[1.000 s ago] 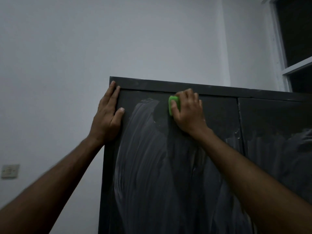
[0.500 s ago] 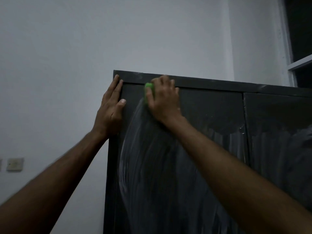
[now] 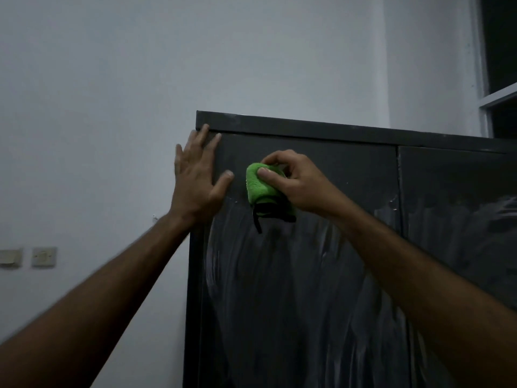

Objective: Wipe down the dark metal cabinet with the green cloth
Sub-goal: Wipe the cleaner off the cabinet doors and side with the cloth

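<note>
Fingers (image 3: 275,159) of my right hand (image 3: 300,184) are curled over the top of a bunched green cloth (image 3: 258,184), with my thumb pressed flat on its front, so the cloth is pinched between thumb and fingers. A dark band and a short black strap hang from the lower end of the cloth. The cloth sits against the upper left part of the left door of a dark metal cabinet (image 3: 321,275), a little below the top edge; whether it presses hard on the metal I cannot tell. Just beside it, my left hand (image 3: 195,180) lies flat and spread on the cabinet's upper left corner: the fingertips reach up to the top rail, the thumb points right toward the cloth without touching it, and the outer side of the hand overhangs the cabinet's left edge. Both of my bare forearms rise from the bottom corners of the view toward the hands. Pale, soapy-looking streaks cover the door below the cloth, running mostly up and down, and similar streaks mark the right door beyond the seam. A plain white wall (image 3: 112,93) stands behind the cabinet. Two small wall switches (image 3: 43,256) sit low on the wall at the far left. A dark window (image 3: 500,46) with a white frame shows at the upper right.
</note>
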